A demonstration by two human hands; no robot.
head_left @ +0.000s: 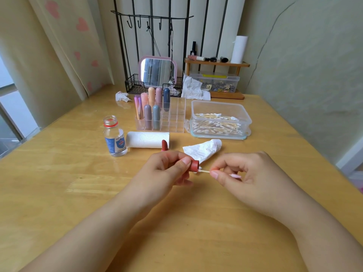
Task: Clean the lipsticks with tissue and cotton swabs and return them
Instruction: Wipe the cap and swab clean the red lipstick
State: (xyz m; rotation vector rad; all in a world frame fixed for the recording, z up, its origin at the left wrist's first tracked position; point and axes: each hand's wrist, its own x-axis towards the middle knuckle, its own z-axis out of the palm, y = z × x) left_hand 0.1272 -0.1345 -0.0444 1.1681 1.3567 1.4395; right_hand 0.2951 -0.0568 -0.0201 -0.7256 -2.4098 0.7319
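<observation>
Wooden bench [59, 193] carries everything. Clear plastic compartment organizer [172, 118] sits mid-bench, capped lipstick tubes [151, 107] standing in its left compartments. Right of it, clear lidless box of cotton swabs [220, 118]. Left and nearer, small open glass bottle [115, 136]. White tissue roll [147, 139] lies before the organizer; crumpled white tissue [204, 149] to its right. Pink-framed mirror [158, 72] stands behind, in a black wire basket [133, 85].

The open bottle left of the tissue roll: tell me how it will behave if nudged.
The bottle stands upright, tall and narrow, so it probably tips easily. It has no cap, so any liquid inside would likely spill. Its clear wall looks smooth, perhaps slippery.
</observation>
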